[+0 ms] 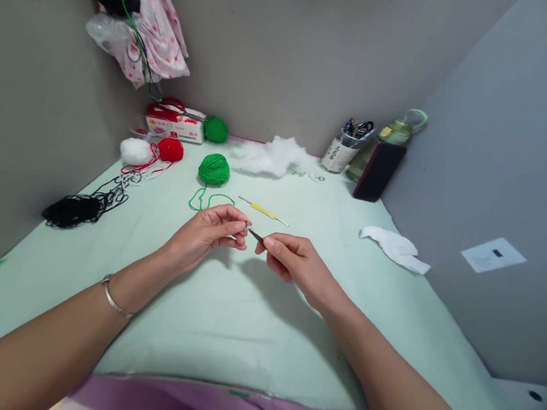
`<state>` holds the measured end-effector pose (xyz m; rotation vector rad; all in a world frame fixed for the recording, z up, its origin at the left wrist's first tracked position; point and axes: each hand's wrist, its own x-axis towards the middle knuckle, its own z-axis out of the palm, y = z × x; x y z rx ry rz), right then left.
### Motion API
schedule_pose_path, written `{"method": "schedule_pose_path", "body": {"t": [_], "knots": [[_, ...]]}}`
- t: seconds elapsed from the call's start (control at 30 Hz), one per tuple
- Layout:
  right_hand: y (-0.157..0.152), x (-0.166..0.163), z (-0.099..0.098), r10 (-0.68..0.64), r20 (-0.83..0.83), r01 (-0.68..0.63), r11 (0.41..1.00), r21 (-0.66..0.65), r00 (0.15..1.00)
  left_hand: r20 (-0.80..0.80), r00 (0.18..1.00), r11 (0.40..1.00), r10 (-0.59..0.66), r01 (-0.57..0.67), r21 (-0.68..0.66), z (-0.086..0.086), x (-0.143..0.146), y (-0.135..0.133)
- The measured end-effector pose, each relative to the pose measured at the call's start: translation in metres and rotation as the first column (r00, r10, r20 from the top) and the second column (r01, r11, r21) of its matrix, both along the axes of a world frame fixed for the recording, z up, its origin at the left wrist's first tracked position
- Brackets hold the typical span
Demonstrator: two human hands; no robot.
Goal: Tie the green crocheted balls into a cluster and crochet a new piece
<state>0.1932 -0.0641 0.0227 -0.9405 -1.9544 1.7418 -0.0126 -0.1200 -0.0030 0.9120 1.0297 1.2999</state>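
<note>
My left hand (206,233) pinches its fingertips together over the pale green table (218,319), at the end of a green yarn strand (206,199). That strand loops back to a green yarn ball (214,169). My right hand (291,261) is closed on a thin dark crochet hook (255,234), whose tip meets the left fingertips. A second hook with a yellow handle (263,210) lies on the table just beyond both hands.
At the left lie a black yarn tangle (74,209), a white ball (135,150) and a red ball (170,149). White stuffing (272,156), a jar of tools (341,150), a bottle (393,137) and a dark phone (378,172) stand at the back. A white cloth (395,247) lies right.
</note>
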Motion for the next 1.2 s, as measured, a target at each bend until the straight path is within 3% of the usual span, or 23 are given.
{"method": "schedule_pose_path", "body": {"t": [0.2, 0.47, 0.57, 0.67, 0.77, 0.93, 1.2], "knots": [[0.0041, 0.0031, -0.0015, 0.113, -0.102, -0.140, 0.938, -0.318, 0.988, 0.008, 0.998, 0.998, -0.068, 0.068, 0.011, 0.0024, -0.0022, -0.0016], [0.0069, 0.0051, -0.0066, 0.258, -0.211, -0.331, 0.800, -0.500, 0.943, 0.030, 0.983, 0.983, -0.180, 0.180, 0.025, 0.0064, 0.0001, -0.0045], [0.0048, 0.0037, -0.0054, 0.241, -0.194, -0.303, 0.852, -0.426, 0.951, 0.045, 0.983, 0.984, -0.178, 0.177, 0.023, 0.0063, -0.0007, -0.0038], [0.0033, 0.0031, -0.0027, 0.187, -0.138, -0.218, 0.940, -0.263, 0.973, 0.056, 0.989, 0.990, -0.138, 0.138, 0.006, 0.0054, -0.0014, -0.0025], [0.0036, 0.0040, -0.0008, 0.145, -0.086, -0.156, 0.979, -0.133, 0.986, 0.056, 0.994, 0.996, -0.092, 0.093, -0.015, 0.0039, -0.0017, -0.0011], [0.0027, 0.0053, 0.0014, 0.073, -0.018, -0.073, 0.997, 0.002, 0.997, 0.048, 0.998, 0.999, -0.045, 0.046, -0.019, 0.0022, -0.0016, 0.0001], [0.0005, 0.0031, 0.0017, 0.079, 0.003, -0.079, 0.997, -0.003, 0.997, -0.016, 0.997, 0.998, -0.069, 0.069, -0.010, 0.0015, -0.0029, -0.0006]]}}
